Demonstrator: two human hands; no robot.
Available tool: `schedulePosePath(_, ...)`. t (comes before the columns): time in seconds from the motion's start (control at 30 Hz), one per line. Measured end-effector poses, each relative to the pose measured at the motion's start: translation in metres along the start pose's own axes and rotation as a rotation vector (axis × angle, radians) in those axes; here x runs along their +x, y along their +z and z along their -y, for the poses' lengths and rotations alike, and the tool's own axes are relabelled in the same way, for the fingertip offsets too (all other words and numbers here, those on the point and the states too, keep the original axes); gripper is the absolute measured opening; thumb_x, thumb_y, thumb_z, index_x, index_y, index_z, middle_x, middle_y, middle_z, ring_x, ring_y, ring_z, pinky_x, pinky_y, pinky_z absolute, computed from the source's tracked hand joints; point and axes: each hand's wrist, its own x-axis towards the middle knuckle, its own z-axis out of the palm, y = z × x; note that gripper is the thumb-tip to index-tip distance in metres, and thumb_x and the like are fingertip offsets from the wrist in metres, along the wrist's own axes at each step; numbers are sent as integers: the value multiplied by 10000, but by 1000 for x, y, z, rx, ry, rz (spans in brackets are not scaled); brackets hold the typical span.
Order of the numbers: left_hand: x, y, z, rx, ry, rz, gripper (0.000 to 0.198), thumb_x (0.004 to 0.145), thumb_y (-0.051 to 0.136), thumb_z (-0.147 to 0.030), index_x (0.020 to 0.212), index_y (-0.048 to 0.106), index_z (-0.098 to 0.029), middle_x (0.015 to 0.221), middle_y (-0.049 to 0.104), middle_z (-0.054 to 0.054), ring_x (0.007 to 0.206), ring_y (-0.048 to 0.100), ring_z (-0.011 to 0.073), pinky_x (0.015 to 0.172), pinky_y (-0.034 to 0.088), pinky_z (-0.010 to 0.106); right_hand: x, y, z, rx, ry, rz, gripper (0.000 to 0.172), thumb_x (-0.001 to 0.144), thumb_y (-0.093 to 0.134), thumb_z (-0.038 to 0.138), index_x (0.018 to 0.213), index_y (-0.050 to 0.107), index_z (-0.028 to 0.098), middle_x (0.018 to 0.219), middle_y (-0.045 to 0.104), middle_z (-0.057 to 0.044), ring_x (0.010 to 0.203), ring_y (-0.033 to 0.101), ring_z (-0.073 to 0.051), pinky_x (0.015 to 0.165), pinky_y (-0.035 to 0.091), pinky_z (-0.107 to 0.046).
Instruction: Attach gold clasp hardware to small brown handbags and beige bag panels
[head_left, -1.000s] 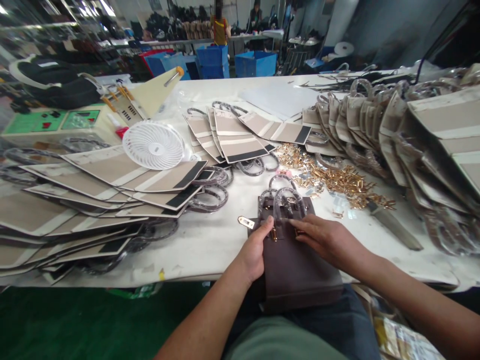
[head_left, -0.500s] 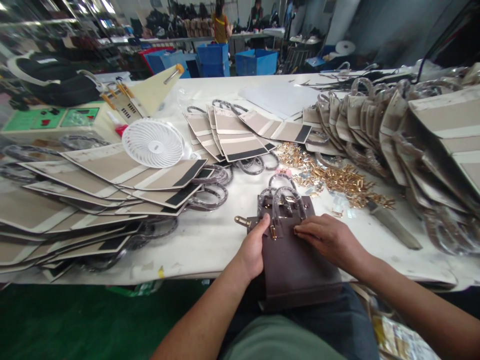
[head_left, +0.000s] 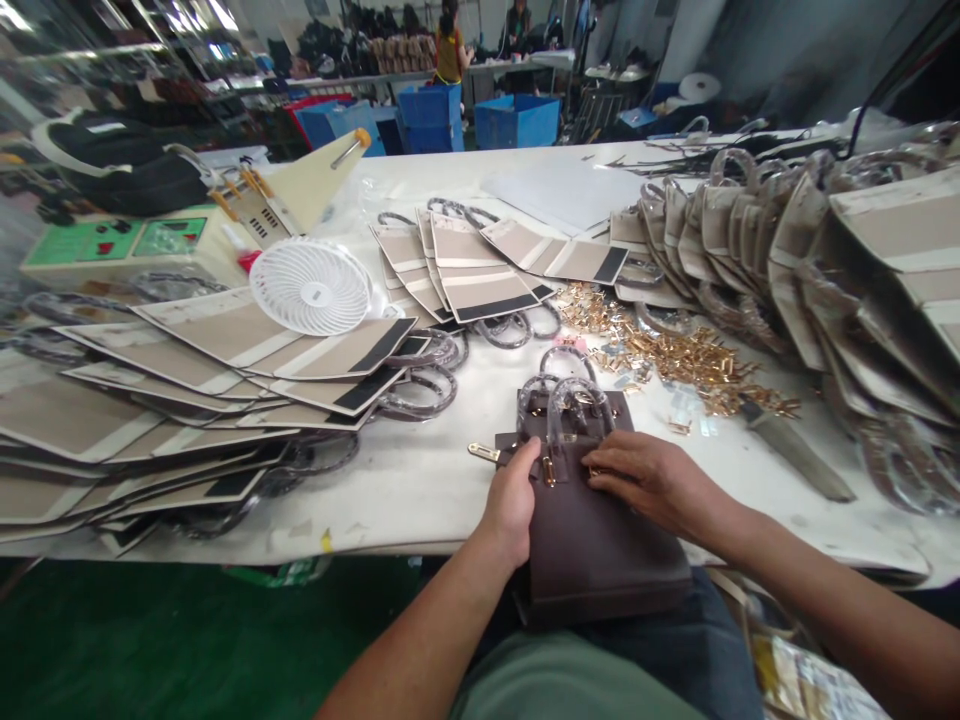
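A dark brown handbag (head_left: pixel 600 560) with plastic-wrapped handles (head_left: pixel 577 395) rests on my lap against the table edge. My left hand (head_left: pixel 511 510) is closed around its left side, thumb on the front near a gold fitting (head_left: pixel 550 470). A strap with a gold plate (head_left: pixel 484 452) sticks out to the left. Over the right part of the front, the fingers of my right hand (head_left: pixel 656 482) are pinched together. A small gold metal fitting (head_left: pixel 595 471) shows at their tips, mostly hidden, close against the bag.
Loose gold fittings (head_left: pixel 697 365) lie in a heap beyond the bag, with a knife-like tool (head_left: pixel 799 455) to their right. Beige bag panels with handles are stacked at left (head_left: pixel 202 390), centre (head_left: pixel 480 265) and right (head_left: pixel 795 270). A white fan (head_left: pixel 315 287) stands on the left stack.
My right hand has shifted slightly left and its fingers lie flatter over the bag front. The bag has tilted a little. The whole view has moved slightly.
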Motion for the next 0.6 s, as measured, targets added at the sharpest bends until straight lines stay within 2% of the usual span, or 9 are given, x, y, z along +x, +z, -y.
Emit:
schedulePosePath(0.1,-1,3,-2,4,-69,-38,416,942,640,-434,1140,748,-85,894,799,135,885,773,310,906,601,463,-4,4,1,-1,13,-100,220,1064,574,269,1224,717,221,1082,732,-87,948,705,-225,829,572,-346)
schedulePosePath(0.2,-2,4,-4,18,-85,-39,412,944,638,-439,1119,755,-85,885,800,141,897,774,319,921,597,475,-6,8,2,15,76,-172,158,1043,623,273,1155,724,225,1051,746,-66,916,710,-215,811,566,-334)
schedulePosePath(0.33,-2,4,-3,15,-82,-26,412,952,630,-439,1126,755,-87,900,800,144,901,775,322,929,594,476,-3,10,2,-5,77,-123,110,1034,641,270,1032,746,237,988,748,-40,878,704,-203,789,546,-323)
schedulePosePath(0.6,-1,2,0,18,-2,-29,435,960,643,-428,1231,714,-96,955,802,128,881,778,296,928,598,454,4,5,10,-201,32,-13,176,1050,578,255,1020,752,244,945,738,-40,856,687,-209,747,500,-313)
